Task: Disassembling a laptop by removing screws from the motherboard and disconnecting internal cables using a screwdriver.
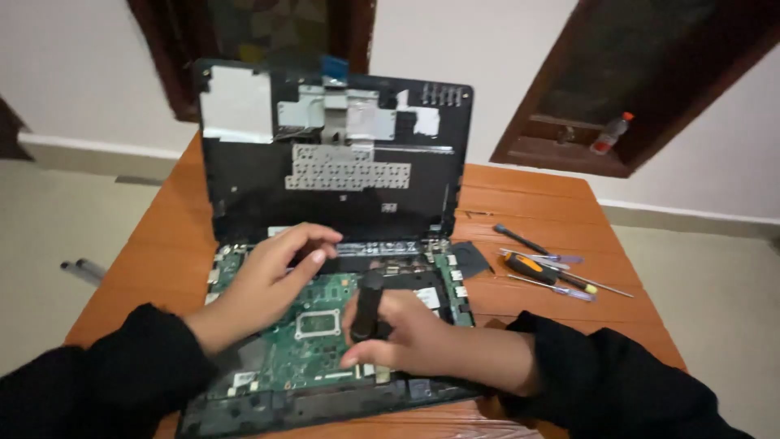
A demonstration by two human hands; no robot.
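Right hand [406, 337] clamped on black screwdriver handle [367, 307] – held upright over green motherboard [305, 345]. Left hand [272, 276] rested on opened laptop [325, 244], fingers together, curled.

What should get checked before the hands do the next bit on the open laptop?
1. Tool held firmly: right hand wrapped around the black screwdriver - ok.
2. Tool tip seated: hidden under the hand - cannot tell.
3. Laptop steadied: left hand rests on it by the hinge - ok.
4. Green board uncovered and in view - ok.
5. Lifted cover staying upright: what props it is not visible - cannot tell.
6. Spare tools lying on the table, off the laptop - ok.
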